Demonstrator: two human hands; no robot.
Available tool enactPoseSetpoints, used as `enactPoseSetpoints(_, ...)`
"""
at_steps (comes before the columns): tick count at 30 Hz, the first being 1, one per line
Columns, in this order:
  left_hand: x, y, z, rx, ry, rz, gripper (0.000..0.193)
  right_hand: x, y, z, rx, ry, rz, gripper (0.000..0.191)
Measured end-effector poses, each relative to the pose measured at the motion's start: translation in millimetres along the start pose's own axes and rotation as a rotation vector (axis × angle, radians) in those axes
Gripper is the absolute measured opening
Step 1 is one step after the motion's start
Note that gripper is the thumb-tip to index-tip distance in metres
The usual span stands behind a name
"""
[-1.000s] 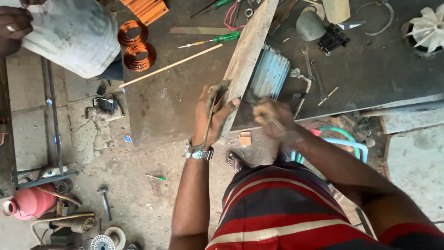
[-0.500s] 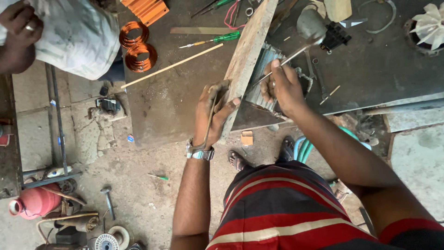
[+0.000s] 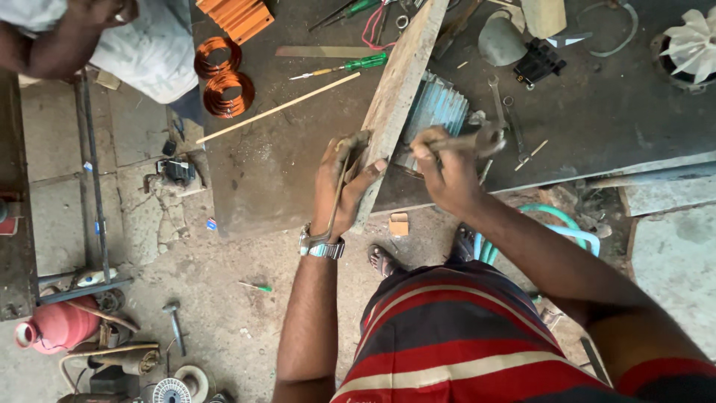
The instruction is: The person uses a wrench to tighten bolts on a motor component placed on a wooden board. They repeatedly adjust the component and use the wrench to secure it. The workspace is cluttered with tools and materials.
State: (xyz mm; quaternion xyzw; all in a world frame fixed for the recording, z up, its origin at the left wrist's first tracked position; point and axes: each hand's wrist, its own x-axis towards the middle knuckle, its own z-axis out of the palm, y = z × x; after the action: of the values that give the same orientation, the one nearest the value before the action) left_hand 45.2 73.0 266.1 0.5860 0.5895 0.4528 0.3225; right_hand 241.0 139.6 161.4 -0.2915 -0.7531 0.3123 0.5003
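While left hand (image 3: 344,185) steadies plank (image 3: 395,97), right hand (image 3: 444,173) grips hammer (image 3: 477,140).

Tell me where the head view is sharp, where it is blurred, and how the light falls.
Head view: soft, even daylight, no hard shadows or glare; the left hand on the wooden plank is sharp; the right hand and its hammer are slightly smeared by motion; the white fan at the top right corner looks pale and somewhat washed out.

Finned motor (image 3: 436,112) half hidden behind plank (image 3: 395,97); hammer (image 3: 477,140) blurred.
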Motion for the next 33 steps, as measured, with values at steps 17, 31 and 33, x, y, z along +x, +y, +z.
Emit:
enactPoseSetpoints(17, 3, 2, 1, -0.019, -0.019, -0.012, 0.058, -38, -20, 24, 0.068, -0.130, -0.415, 0.017)
enactPoseSetpoints(31, 1, 2, 0, 0.044, -0.012, -0.001, 0.058, 41, -4, -24, 0.759, 0.024, 0.640, 0.032)
enactPoseSetpoints(33, 2, 1, 0, 0.037, -0.012, 0.006, 0.058, 45, 1, -24, 0.779, 0.031, 0.721, 0.032)
